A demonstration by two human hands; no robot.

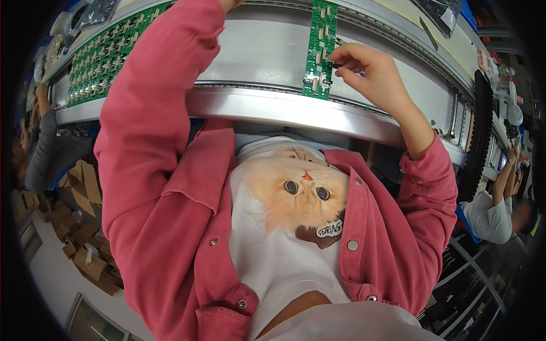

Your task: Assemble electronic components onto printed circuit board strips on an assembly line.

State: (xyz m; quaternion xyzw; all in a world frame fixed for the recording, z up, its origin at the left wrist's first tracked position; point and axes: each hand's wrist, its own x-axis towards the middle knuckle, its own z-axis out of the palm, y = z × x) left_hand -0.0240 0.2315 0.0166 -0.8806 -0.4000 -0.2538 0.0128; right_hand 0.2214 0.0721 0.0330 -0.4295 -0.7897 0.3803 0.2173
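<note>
A narrow green circuit board lies across the metal rails of the conveyor, in front of me and a little right of the middle. Pale connectors and small dark parts are dotted over it. My right hand is at the board's right edge, its thumb and forefinger curled together in a pinch. Whatever is between those fingertips is too small to make out. My left arm reaches far forward in a pink sleeve. Only a sliver of my left hand shows at the upper edge of the picture, with its fingers out of view.
A large panel of green circuit boards rests on the conveyor at left. The metal front rail runs close to my body. A black ridged strip stands at right. Cardboard boxes are on the floor at left. Other people work on both sides.
</note>
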